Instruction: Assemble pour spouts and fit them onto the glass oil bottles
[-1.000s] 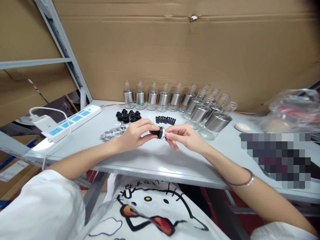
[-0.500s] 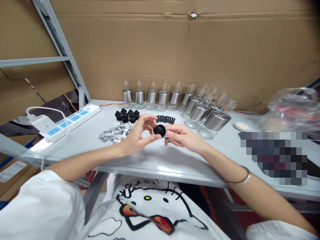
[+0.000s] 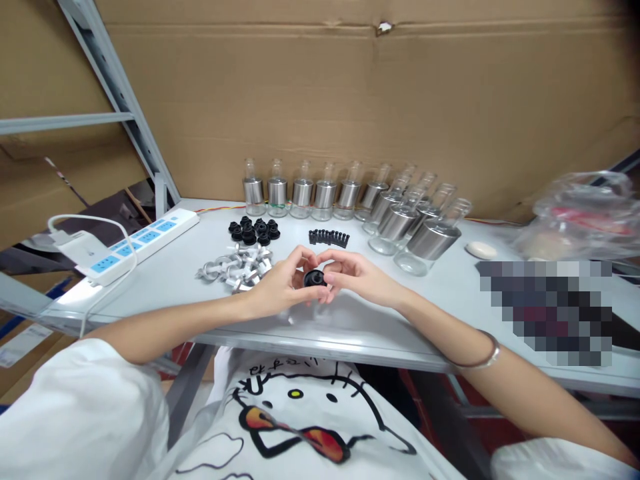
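Observation:
My left hand point(image 3: 284, 283) and my right hand point(image 3: 353, 275) meet over the front of the table, both closed around a round black part point(image 3: 315, 279). Its dark hollow face is turned up toward me, and the fingers cover its edges. Left of my left hand lies a pile of silvery-white metal and plastic pieces point(image 3: 240, 267). Behind that pile are several black caps point(image 3: 255, 231) in a cluster. A row of small black pieces point(image 3: 329, 238) lies just beyond my fingertips.
Several glass bottles with metal sleeves point(image 3: 326, 193) stand along the cardboard wall point(image 3: 325, 93) and toward the right. A white power strip point(image 3: 145, 243) is at left. A white oval object point(image 3: 481, 251) and a plastic bag point(image 3: 580, 217) are at right.
The black part has tipped from facing sideways to facing up and sits slightly lower. My right hand has moved closer to my left, uncovering the row of small black pieces.

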The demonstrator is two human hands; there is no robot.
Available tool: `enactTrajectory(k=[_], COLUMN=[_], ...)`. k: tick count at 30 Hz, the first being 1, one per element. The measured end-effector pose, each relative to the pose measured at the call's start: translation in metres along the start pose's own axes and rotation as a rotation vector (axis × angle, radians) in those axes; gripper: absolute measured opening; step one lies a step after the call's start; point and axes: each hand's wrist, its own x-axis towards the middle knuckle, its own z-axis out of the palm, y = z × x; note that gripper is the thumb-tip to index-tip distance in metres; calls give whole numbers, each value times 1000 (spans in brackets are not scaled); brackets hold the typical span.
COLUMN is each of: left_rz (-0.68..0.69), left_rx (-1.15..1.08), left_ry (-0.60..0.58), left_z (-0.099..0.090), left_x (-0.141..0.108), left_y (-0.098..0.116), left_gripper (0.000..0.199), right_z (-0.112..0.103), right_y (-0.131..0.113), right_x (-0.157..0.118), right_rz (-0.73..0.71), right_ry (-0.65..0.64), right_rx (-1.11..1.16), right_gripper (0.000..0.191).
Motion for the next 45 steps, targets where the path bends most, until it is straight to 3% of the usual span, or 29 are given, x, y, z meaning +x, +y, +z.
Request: enactTrajectory(k=[5, 10, 20, 26, 32, 42, 45], left_rz=[119, 76, 103, 71, -78, -117, -112], left_rx=[-70, -101, -103, -50, -159, -301, -304], left_ry=[-58, -8, 40, -65, -161, -382, -400], left_z=[-1, 0, 0, -3, -4, -6, -6], left_x=[-2, -1, 3, 1, 1, 6, 5], left_y=[2, 1, -5, -6, -2, -7, -7], left_gripper=[31, 25, 27, 27, 31, 38, 37], right_z=[-4, -7, -3, -5, -5, -2, -1], right_y=[0, -1, -2, -1, 0, -1, -2], right_x=[1, 2, -1, 0, 2, -1, -2], right_rz=[-36, -37, 23, -13, -63, -33, -38], right_ry=[83, 111, 9, 0, -50, -115, -139], right_rx=[-44, -78, -39, -62, -100, -148, -145], right_gripper=[40, 44, 49, 41, 43, 30, 28])
